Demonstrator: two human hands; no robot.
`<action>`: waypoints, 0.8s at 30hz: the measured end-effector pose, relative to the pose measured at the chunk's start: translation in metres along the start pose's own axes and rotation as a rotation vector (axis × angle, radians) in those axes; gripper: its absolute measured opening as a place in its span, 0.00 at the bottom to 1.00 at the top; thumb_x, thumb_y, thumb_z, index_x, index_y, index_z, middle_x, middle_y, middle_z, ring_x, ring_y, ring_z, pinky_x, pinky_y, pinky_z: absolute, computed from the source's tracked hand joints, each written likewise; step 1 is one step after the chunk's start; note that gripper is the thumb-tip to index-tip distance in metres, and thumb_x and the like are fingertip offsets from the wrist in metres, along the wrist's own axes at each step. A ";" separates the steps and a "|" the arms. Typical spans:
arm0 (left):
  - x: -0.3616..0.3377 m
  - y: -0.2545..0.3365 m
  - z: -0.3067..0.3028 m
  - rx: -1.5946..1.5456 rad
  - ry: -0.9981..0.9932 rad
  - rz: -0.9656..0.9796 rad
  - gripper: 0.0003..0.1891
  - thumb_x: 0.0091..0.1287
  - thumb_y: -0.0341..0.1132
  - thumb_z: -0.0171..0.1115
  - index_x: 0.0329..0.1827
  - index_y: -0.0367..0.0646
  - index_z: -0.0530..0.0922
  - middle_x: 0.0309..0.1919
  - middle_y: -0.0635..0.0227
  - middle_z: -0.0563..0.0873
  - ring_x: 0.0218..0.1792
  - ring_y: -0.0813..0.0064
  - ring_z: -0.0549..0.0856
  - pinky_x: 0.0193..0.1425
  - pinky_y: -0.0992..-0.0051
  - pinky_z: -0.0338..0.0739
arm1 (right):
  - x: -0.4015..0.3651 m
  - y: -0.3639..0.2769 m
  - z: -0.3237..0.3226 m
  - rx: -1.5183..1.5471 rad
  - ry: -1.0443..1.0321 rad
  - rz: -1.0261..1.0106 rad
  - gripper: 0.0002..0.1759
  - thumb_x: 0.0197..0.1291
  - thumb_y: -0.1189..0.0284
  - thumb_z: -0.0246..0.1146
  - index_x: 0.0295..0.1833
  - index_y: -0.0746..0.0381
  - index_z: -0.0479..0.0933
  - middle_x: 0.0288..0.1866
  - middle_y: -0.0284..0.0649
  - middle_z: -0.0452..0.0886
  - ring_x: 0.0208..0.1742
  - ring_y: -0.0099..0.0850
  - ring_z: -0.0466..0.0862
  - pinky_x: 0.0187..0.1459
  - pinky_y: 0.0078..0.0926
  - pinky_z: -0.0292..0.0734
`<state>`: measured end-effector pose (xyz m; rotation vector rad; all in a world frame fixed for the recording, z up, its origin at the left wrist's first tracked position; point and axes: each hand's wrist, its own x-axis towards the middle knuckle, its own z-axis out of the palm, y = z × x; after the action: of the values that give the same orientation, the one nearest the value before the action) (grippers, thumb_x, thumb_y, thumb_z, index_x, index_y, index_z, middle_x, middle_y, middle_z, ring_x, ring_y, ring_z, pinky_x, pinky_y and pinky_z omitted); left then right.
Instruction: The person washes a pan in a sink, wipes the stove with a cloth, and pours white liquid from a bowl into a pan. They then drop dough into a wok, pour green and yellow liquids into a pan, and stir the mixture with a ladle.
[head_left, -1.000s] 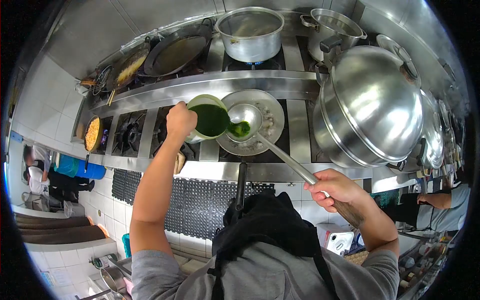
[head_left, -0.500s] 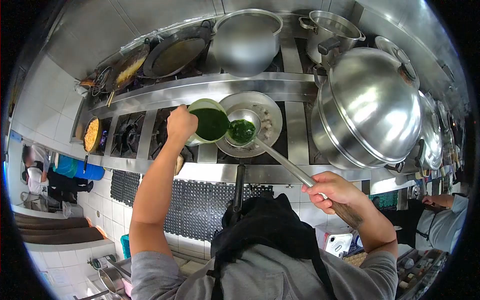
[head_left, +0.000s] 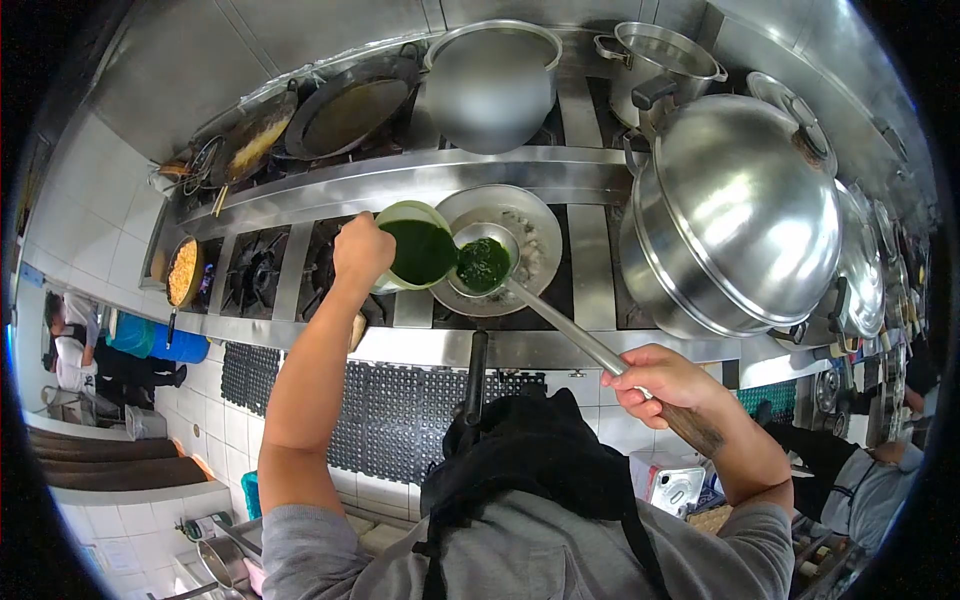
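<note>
My left hand [head_left: 362,252] is closed on the rim side of a pale green container [head_left: 428,210], which is tilted to the right and holds dark green liquid [head_left: 420,250]. Its lip meets the edge of a large ladle [head_left: 513,245], whose bowl has green liquid [head_left: 484,265] in it. With fingers wrapped around the long handle, my right hand [head_left: 665,385] grips the ladle from the lower right. Beneath the bowl sits a metal frying pan [head_left: 462,205] on a burner, with small pale pieces [head_left: 540,250] inside and a black handle [head_left: 477,375] pointing towards me.
A big domed steamer pot [head_left: 740,210] stands to the right. Along the back are a stockpot [head_left: 665,50], another large pot [head_left: 495,90] and a dark wok [head_left: 350,105]. A small pan of orange food [head_left: 184,272] is at far left. Co-workers [head_left: 880,480] stand at both sides.
Both my hands stay nearly in place, container and ladle still touching. The co-worker on the right has shifted downwards in view and another person shows behind.
</note>
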<state>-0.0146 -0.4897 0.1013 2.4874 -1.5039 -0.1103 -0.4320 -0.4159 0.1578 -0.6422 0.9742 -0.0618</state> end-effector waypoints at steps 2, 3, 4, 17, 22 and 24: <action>-0.001 0.001 -0.001 -0.005 0.001 -0.001 0.15 0.57 0.30 0.53 0.44 0.33 0.80 0.44 0.42 0.84 0.49 0.43 0.83 0.56 0.55 0.77 | 0.000 0.000 0.000 -0.014 0.010 0.019 0.09 0.65 0.73 0.57 0.49 0.65 0.73 0.23 0.28 0.63 0.16 0.16 0.63 0.13 0.20 0.57; -0.002 0.002 -0.001 -0.001 0.001 0.002 0.14 0.57 0.30 0.54 0.44 0.33 0.80 0.44 0.42 0.85 0.49 0.43 0.83 0.56 0.55 0.77 | 0.000 0.001 -0.001 -0.014 0.010 0.019 0.09 0.65 0.73 0.57 0.49 0.65 0.73 0.23 0.28 0.63 0.16 0.16 0.63 0.13 0.20 0.57; -0.002 0.002 -0.001 0.002 0.001 0.006 0.14 0.57 0.30 0.54 0.43 0.33 0.80 0.43 0.42 0.85 0.48 0.44 0.84 0.56 0.55 0.77 | 0.001 0.002 -0.002 -0.001 -0.001 0.011 0.08 0.65 0.73 0.57 0.46 0.65 0.72 0.23 0.28 0.64 0.16 0.16 0.64 0.13 0.19 0.58; 0.003 -0.022 -0.013 -0.422 0.011 -0.131 0.12 0.54 0.27 0.49 0.35 0.28 0.78 0.27 0.45 0.83 0.17 0.56 0.84 0.24 0.63 0.81 | 0.015 0.003 -0.014 0.021 0.015 -0.001 0.09 0.64 0.75 0.56 0.47 0.67 0.73 0.23 0.29 0.64 0.16 0.16 0.63 0.13 0.20 0.57; -0.002 -0.056 -0.017 -0.945 -0.045 -0.327 0.07 0.54 0.25 0.50 0.31 0.29 0.74 0.20 0.59 0.76 0.11 0.69 0.76 0.14 0.70 0.75 | 0.050 0.013 -0.022 -0.340 0.117 -0.101 0.11 0.63 0.71 0.59 0.45 0.67 0.72 0.22 0.34 0.71 0.17 0.23 0.71 0.15 0.29 0.67; -0.015 -0.062 -0.023 -1.152 -0.029 -0.399 0.07 0.54 0.25 0.51 0.32 0.31 0.74 0.20 0.60 0.75 0.11 0.70 0.75 0.13 0.71 0.75 | 0.075 0.031 -0.034 -0.630 0.214 -0.167 0.12 0.62 0.70 0.59 0.45 0.68 0.72 0.22 0.39 0.76 0.18 0.30 0.77 0.16 0.37 0.71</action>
<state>0.0364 -0.4455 0.1079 1.7325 -0.5779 -0.8124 -0.4227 -0.4318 0.0719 -1.3170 1.1510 0.0330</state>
